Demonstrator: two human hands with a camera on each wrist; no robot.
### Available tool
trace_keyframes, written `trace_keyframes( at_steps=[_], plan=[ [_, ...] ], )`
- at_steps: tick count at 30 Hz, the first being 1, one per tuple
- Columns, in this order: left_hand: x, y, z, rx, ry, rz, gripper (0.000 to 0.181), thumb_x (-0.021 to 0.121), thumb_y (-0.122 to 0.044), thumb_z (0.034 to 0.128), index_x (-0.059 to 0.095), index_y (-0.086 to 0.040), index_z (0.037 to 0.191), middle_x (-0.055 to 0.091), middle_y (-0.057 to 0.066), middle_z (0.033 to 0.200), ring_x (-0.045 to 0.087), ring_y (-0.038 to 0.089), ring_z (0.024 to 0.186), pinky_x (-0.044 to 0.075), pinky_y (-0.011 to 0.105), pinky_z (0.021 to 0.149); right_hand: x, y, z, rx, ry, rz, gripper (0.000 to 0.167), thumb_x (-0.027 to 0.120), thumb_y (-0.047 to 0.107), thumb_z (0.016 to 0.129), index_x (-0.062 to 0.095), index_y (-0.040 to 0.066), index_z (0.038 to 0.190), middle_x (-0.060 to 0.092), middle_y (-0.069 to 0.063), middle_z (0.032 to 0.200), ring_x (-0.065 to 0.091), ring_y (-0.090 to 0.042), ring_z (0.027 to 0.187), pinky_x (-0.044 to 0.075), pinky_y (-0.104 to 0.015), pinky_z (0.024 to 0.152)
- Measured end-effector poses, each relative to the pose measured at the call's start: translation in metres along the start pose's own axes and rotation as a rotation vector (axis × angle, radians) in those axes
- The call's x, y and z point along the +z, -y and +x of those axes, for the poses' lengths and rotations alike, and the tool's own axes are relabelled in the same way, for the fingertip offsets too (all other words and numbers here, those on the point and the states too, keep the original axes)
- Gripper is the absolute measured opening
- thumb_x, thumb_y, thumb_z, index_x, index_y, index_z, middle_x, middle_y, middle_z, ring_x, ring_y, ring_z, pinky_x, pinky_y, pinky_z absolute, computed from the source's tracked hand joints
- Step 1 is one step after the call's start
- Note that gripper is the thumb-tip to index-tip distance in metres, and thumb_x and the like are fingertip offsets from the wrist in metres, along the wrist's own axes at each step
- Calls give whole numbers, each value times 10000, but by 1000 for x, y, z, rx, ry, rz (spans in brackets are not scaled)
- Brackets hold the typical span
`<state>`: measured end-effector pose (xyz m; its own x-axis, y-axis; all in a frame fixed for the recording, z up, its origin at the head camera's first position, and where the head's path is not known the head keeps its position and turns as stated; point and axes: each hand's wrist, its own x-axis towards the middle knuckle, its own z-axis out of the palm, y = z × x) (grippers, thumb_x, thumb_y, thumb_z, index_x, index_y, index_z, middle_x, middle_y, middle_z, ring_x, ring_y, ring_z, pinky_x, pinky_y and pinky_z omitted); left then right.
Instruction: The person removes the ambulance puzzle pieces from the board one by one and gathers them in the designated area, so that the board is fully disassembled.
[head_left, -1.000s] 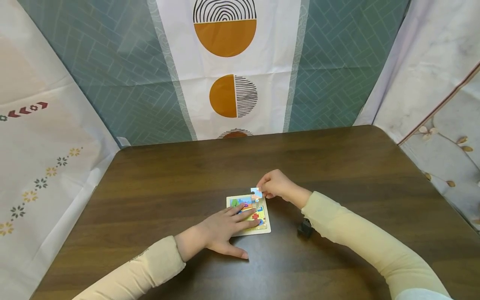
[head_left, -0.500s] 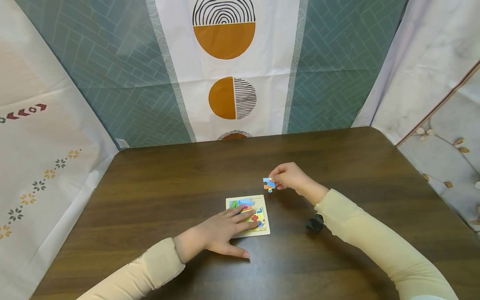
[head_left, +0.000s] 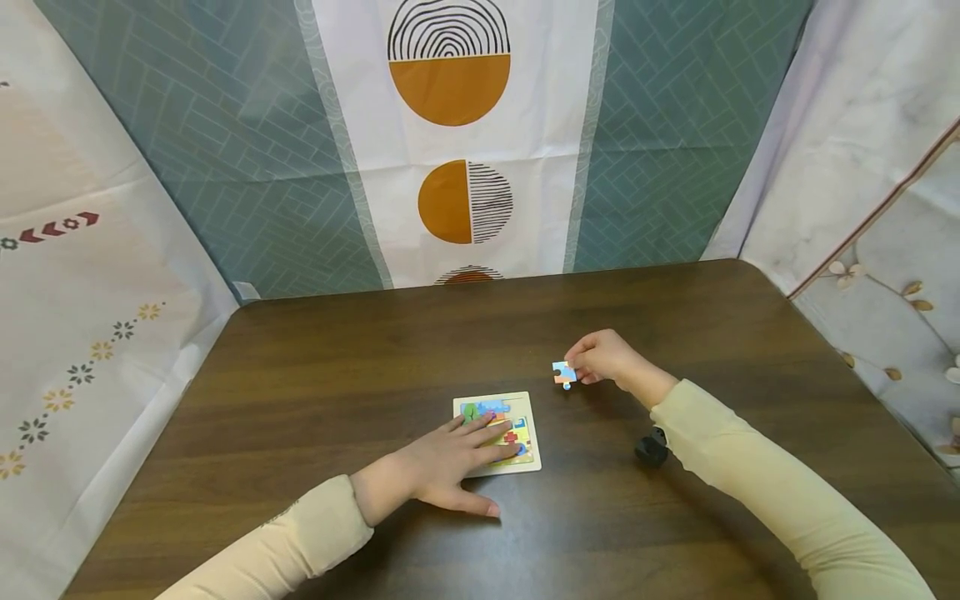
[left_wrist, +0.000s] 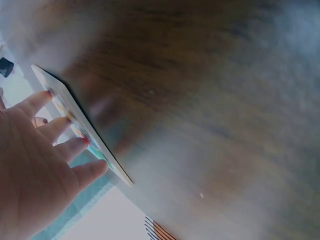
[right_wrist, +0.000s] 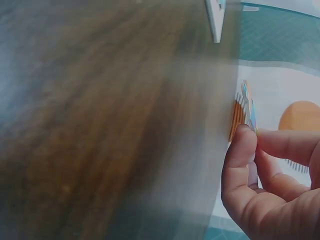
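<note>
A square jigsaw puzzle board (head_left: 534, 454) with a pale frame lies on the table, its picture in blue, green, yellow and red. Across it rests my left hand (head_left: 450, 462), fingers spread and straight; the left wrist view shows the fingertips (left_wrist: 90, 170) touching the board. Part of the picture is hidden under that hand. The board's upper right corner shows a bare pale patch. To the right of and beyond the board, my right hand (head_left: 609, 358) pinches a blue and orange puzzle piece (head_left: 564, 373) by its edge. In the right wrist view the piece (right_wrist: 249, 105) appears edge-on between thumb and fingers.
The brown wooden table (head_left: 360, 350) extends around both hands. Under the right wrist hangs a small black object (head_left: 652, 448), probably the wrist camera. Patterned cloths (head_left: 300, 167) hang behind the table and at both sides.
My right hand has lifted the puzzle piece off the board's upper right corner and carried it to the right. The left hand has stayed in place on the board.
</note>
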<state>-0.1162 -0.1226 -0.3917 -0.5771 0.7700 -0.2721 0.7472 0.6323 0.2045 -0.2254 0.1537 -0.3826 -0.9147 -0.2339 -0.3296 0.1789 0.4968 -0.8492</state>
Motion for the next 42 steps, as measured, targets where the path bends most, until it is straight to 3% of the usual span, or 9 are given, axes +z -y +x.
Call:
trace_keyframes(
  at_steps=[21, 33, 42],
  plan=[
    [0, 1, 3, 4, -3, 19, 778, 481, -677, 860, 284, -287, 1504, 161, -25, 1597, 97, 244, 1478, 196, 510, 1156, 2, -11, 5, 31, 28, -38, 175, 528, -50, 874, 632, -129, 990, 598, -67, 751, 552, -120, 610, 542, -241, 601],
    [-3, 5, -2, 7, -32, -15, 785, 487, -666, 862, 278, -271, 1508, 150, 20, 1601, 116, 255, 1475, 187, 552, 1145, -20, -14, -7, 19, 27, -19, 209, 535, -31, 892, 595, -150, 1053, 593, -66, 791, 568, -114, 650, 557, -261, 652],
    [1, 6, -10, -35, -74, -48, 736, 505, -646, 864, 328, -295, 1487, 158, 34, 1599, 152, 306, 1463, 198, 556, 1138, -38, -25, -15, 27, 10, -32, 215, 542, -17, 902, 585, -157, 1060, 595, -59, 795, 571, -112, 662, 553, -256, 643]
  ],
)
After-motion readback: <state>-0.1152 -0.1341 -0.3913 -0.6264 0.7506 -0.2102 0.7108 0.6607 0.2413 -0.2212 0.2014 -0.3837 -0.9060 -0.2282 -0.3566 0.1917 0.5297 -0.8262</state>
